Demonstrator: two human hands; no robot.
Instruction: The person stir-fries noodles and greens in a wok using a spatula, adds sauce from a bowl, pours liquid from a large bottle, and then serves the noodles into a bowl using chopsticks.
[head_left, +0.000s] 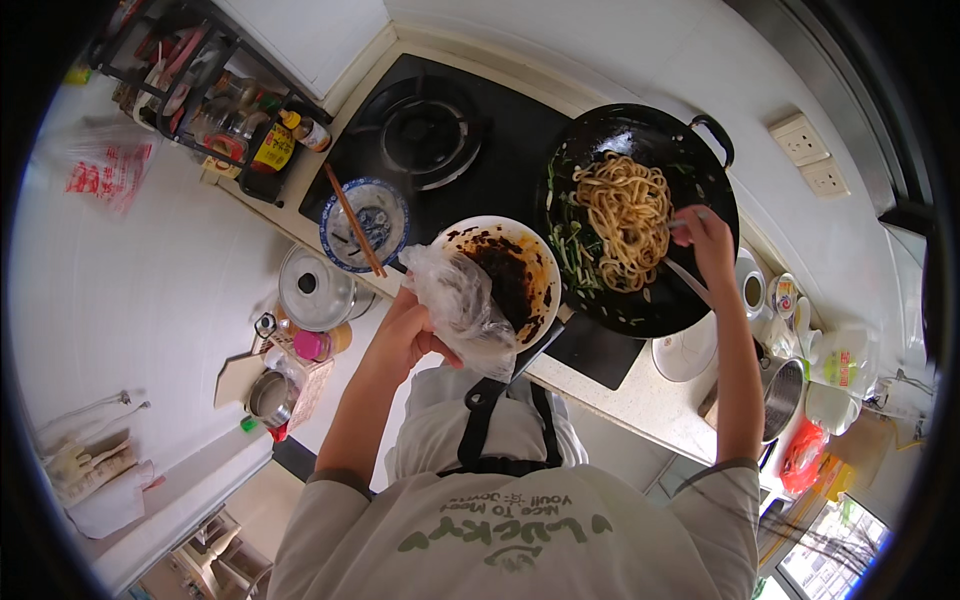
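Note:
My left hand (411, 334) grips the left rim of a white bowl (555, 281), with a crumpled clear plastic bag (469, 307) between hand and bowl. Dark chili-like sauce (510, 274) coats the bowl's inside. Over the right side of a black wok (600, 135), my right hand (705, 236) pinches a small pale utensil (681, 222), mostly hidden by the fingers. Brown noodles (626, 217) fill the wok's middle, with chopped greens (574, 255) along their left. A flat metal utensil handle (688, 281) leans over the wok's near right edge, passing under my forearm.
The wok's long handle (487, 409) points toward my body. Left of the bowl, wooden chopsticks (352, 217) lie across a blue-rimmed bowl (401, 202) by a gas burner (431, 135). A bottle rack (195, 97) stands far left. A white plate (682, 356) lies right of the wok.

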